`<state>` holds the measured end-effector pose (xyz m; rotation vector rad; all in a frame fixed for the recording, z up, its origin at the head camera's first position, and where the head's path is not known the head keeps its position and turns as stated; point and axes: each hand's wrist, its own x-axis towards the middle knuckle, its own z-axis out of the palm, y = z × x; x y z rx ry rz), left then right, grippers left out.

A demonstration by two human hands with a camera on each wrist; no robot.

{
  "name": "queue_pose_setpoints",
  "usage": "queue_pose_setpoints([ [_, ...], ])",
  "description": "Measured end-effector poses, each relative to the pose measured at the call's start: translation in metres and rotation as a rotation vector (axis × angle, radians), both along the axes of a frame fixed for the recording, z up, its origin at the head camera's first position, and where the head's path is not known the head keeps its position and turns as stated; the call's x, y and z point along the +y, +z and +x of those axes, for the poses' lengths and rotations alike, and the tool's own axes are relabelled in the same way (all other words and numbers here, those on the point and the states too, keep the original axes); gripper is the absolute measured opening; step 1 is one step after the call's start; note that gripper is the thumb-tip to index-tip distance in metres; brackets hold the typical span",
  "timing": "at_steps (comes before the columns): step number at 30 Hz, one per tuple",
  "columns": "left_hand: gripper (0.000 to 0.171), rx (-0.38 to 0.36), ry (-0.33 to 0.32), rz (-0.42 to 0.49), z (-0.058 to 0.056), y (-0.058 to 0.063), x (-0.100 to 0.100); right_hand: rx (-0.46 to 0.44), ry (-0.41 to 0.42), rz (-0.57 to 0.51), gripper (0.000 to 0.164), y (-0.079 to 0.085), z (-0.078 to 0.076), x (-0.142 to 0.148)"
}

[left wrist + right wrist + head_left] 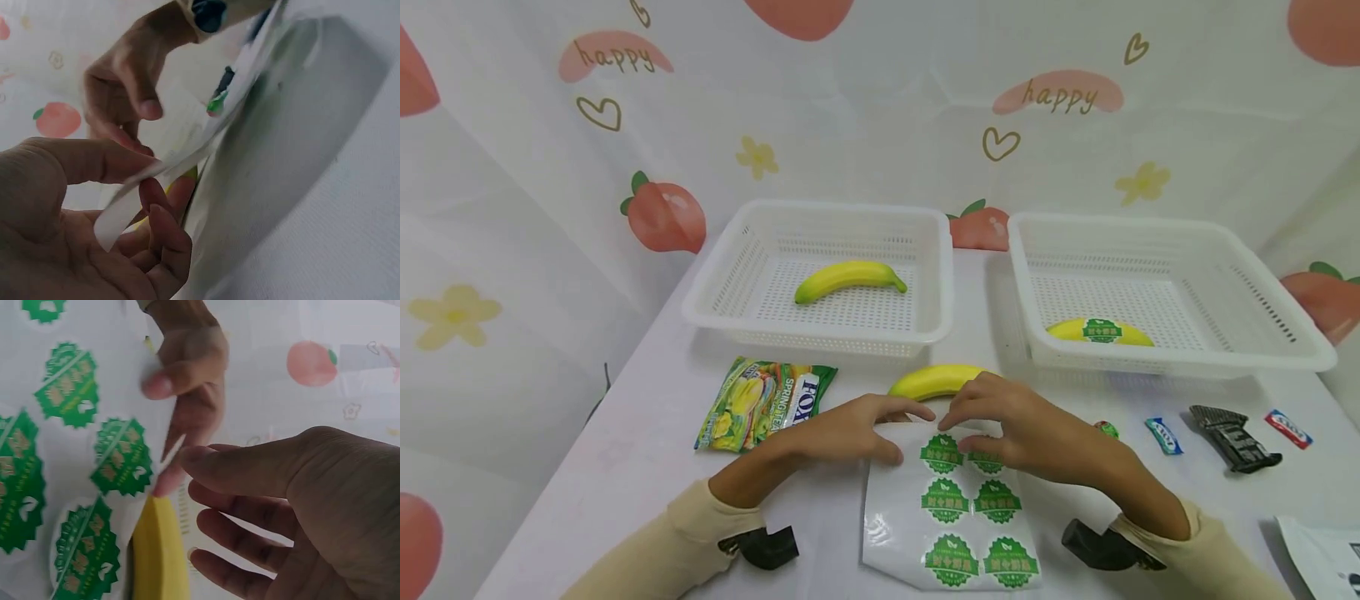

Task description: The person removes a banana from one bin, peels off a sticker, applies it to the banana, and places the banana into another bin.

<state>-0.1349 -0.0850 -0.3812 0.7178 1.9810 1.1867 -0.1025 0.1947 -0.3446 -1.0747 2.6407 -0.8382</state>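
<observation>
A white sheet of round green stickers [951, 500] lies in front of the person, its far edge raised. My left hand [850, 429] pinches that edge between thumb and fingers, as the left wrist view shows, with a strip of the sheet [112, 228] curling past the fingers. My right hand [1022, 425] hovers over the sheet's far right corner, thumb and forefinger apart, the other fingers loosely bent. In the right wrist view its thumb [206, 464] comes close to the sheet's edge. A yellow banana [932, 381] lies just beyond both hands, partly covered by the right one.
Two white baskets stand behind: the left basket [820, 337] holds a banana [846, 279], the right basket [1172, 358] a banana bearing a green sticker [1102, 331]. A green snack packet [760, 404] lies left. Small wrapped sweets [1165, 436] and a black packet [1232, 437] lie right.
</observation>
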Motion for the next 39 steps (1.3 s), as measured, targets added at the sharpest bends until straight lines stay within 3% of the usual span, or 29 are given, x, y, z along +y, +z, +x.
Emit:
queue_pose_setpoints([
  [4, 0.066, -0.177, 0.039, 0.083, -0.002, 0.001, -0.002, -0.015, 0.051, 0.005, 0.029, -0.008, 0.001, -0.004],
  [10, 0.07, -0.386, 0.069, 0.224, -0.004, 0.001, -0.003, -0.04, 0.045, 0.012, 0.033, -0.013, 0.001, -0.006],
  [13, 0.072, -0.428, 0.069, 0.264, -0.005, 0.001, -0.003, -0.043, 0.04, 0.012, 0.034, -0.013, 0.0, -0.006],
  [17, 0.072, -0.408, 0.084, 0.254, -0.005, 0.001, -0.003, -0.043, 0.044, 0.011, 0.025, -0.012, -0.001, -0.005],
  [20, 0.069, -0.321, 0.096, 0.198, -0.005, 0.001, -0.002, -0.04, 0.048, 0.015, 0.016, -0.013, -0.002, -0.005],
  [27, 0.053, 0.196, 0.081, -0.031, -0.001, 0.002, 0.001, -0.042, -0.018, 0.03, 0.017, -0.009, -0.005, -0.001],
  [34, 0.036, 0.614, 0.112, -0.286, 0.022, 0.014, 0.008, 0.107, -0.058, -0.031, 0.017, -0.005, -0.006, 0.004],
  [36, 0.03, 0.659, 0.143, -0.304, 0.027, 0.016, 0.01, 0.147, -0.057, -0.053, 0.018, -0.005, -0.006, 0.004],
  [39, 0.037, 0.561, 0.189, -0.235, 0.029, 0.019, 0.013, 0.191, -0.045, -0.084, 0.019, -0.005, -0.005, 0.002],
])
